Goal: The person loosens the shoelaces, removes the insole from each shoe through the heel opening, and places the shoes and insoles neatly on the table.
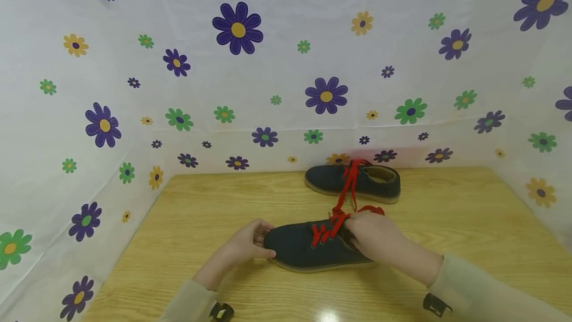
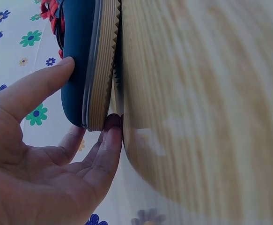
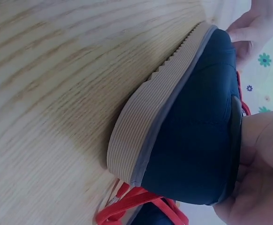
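A dark navy lace-up shoe (image 1: 292, 245) with a tan ribbed sole (image 3: 145, 119) sits on the wooden table, its toe pointing left. My left hand (image 1: 243, 247) holds the toe; in the left wrist view the thumb (image 2: 42, 86) lies on the upper and the other fingers curl round the toe end of the sole. My right hand (image 1: 380, 237) grips the shoe at its ankle opening, with the fingertips hidden inside. Red laces (image 1: 316, 236) cross the front of this shoe, and a loose red length stretches back towards a second shoe.
The matching navy shoe (image 1: 326, 180), also toe to the left, stands behind near the back edge of the wooden table (image 1: 214, 202). A white cloth (image 1: 268, 73) printed with flowers hangs round the back and sides.
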### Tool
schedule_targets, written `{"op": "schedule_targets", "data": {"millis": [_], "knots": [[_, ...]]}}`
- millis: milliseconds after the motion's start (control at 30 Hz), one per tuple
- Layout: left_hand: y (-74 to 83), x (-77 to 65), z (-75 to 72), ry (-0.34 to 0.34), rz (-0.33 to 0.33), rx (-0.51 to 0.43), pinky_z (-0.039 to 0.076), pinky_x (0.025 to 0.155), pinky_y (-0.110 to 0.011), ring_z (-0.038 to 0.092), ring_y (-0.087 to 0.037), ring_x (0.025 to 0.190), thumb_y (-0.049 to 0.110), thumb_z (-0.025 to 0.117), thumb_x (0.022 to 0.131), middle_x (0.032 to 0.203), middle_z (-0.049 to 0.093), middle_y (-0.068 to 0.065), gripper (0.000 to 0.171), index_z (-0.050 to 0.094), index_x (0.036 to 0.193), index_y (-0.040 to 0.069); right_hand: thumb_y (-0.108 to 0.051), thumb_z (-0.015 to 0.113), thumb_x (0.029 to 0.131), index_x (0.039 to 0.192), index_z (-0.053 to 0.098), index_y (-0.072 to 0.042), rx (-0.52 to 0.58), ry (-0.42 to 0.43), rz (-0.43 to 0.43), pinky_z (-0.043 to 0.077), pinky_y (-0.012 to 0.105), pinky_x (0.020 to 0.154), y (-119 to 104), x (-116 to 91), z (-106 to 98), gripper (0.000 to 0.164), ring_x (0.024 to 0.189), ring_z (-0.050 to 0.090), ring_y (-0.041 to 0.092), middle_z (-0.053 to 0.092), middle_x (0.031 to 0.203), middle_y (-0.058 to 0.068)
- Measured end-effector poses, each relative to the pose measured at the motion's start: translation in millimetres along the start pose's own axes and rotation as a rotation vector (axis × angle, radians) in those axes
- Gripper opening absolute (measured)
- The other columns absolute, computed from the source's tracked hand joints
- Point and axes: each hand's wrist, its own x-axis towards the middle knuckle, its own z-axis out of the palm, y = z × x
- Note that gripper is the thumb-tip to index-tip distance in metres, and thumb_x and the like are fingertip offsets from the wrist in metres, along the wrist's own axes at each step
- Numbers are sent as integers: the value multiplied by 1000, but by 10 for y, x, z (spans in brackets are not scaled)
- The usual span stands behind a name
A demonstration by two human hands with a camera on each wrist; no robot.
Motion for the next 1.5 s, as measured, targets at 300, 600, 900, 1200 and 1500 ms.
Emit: {"op": "schedule_targets", "data": {"millis": [300,600,900,1200,1500], "knots": [[2,0,5,-8,2,-16,61,97,-43,69,-25,111,-2,84,87,133,63,-23,59,55,138,-3,-2,88,80,80,73,-20,89,51,-64,54,30,67,38,-15,32,23,75,63,17,62,81,-4],[-16,4,4,-4,4,-21,61,97,-42,69,-25,111,-2,84,87,134,63,-24,59,55,139,-4,-8,86,85,77,70,-22,192,34,-16,51,23,63,102,23,35,23,69,62,7,69,74,-11],[-23,0,2,-7,13,-12,61,97,-43,69,-25,111,-2,84,87,133,64,-23,59,55,138,-3,-12,82,90,80,77,-17,514,-2,135,51,21,65,196,76,46,13,69,60,0,73,76,-9],[-26,0,-11,-9,16,-17,61,97,-43,69,-25,111,-2,83,87,133,64,-24,59,54,138,-4,-10,83,90,84,81,-7,790,-79,286,46,24,62,278,179,-13,7,69,54,9,77,80,0],[-1,-22,-10,-4,19,-8,60,98,-44,69,-26,111,-2,83,87,132,64,-23,58,55,137,-4,-20,87,89,80,76,-9,764,-112,199,45,21,60,354,167,-68,17,67,53,7,69,72,-5]]}}
